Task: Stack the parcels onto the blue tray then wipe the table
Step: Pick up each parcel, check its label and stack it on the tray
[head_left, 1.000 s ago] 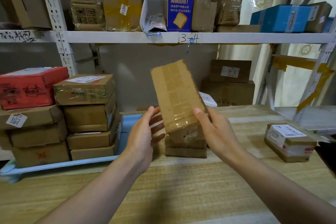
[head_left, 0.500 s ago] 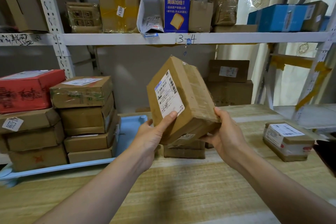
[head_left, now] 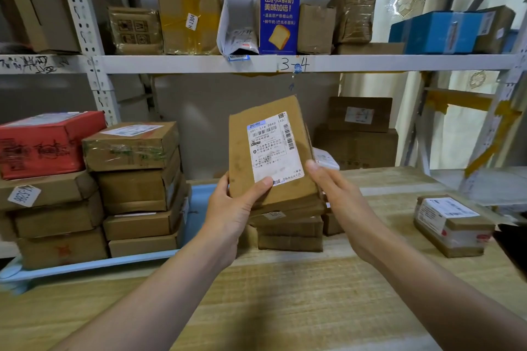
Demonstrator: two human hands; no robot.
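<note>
Head cam view: both hands have a brown cardboard parcel [head_left: 268, 151] held up above the wooden table [head_left: 285, 308], label side facing the camera. Its white shipping label [head_left: 273, 148] has barcodes and reads roughly "501- L16 DS42", rest is too blurry. Left hand [head_left: 231, 208] grips the lower left corner with the thumb pressed on the label's edge; right hand [head_left: 336, 194] pinches the lower right edge. Blue tray [head_left: 85, 265] sits to the left, already stacked with parcels, one tagged "K1-5286" [head_left: 24, 195]. Shelf edge says "3-4" [head_left: 293, 64], and a box up there is marked "H.1304" [head_left: 191, 21].
</note>
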